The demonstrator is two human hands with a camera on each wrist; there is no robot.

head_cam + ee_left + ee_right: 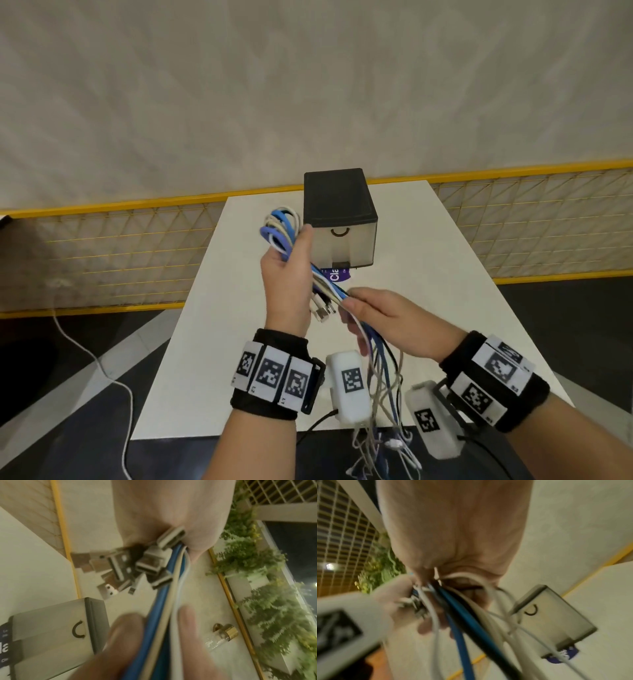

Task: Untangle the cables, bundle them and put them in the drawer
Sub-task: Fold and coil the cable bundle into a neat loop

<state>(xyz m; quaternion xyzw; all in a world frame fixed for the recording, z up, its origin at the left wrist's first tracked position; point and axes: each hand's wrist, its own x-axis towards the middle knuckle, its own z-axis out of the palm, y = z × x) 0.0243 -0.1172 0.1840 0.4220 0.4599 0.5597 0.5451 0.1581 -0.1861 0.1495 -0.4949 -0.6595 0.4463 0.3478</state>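
A bundle of blue, white, beige and black cables (281, 230) is held above the white table (445, 274). My left hand (287, 274) grips it mid-length, with loops sticking out above the fist and USB plugs (322, 310) below it. In the left wrist view the plugs (137, 563) fan out under the palm. My right hand (383, 318) pinches the same strands (462, 615) lower down; their loose tails (383, 394) hang past the table's near edge. The small drawer box (342, 222), black on top with a pale front and ring handle, stands closed just behind the hands.
A purple label (337, 274) lies under the drawer box's front. A yellow-framed mesh fence (120, 246) runs behind the table. A white cord (102, 370) trails on the dark floor at the left. Bare tabletop lies right of the box.
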